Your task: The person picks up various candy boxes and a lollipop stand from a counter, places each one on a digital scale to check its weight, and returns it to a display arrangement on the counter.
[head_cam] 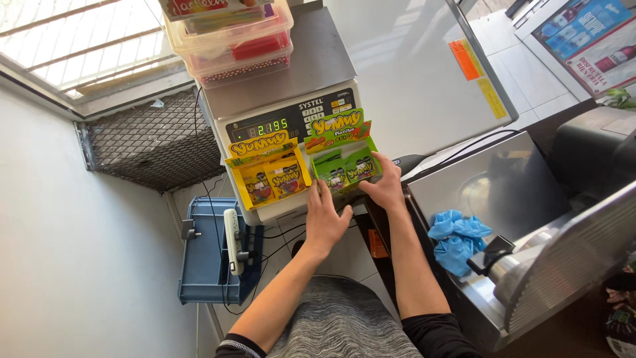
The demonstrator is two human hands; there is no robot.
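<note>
I see both hands on the green candy box (344, 159) mid-frame | left hand (326, 219) | right hand (384, 185) | yellow candy box (268, 174) just left | scale (285, 79) above
</note>
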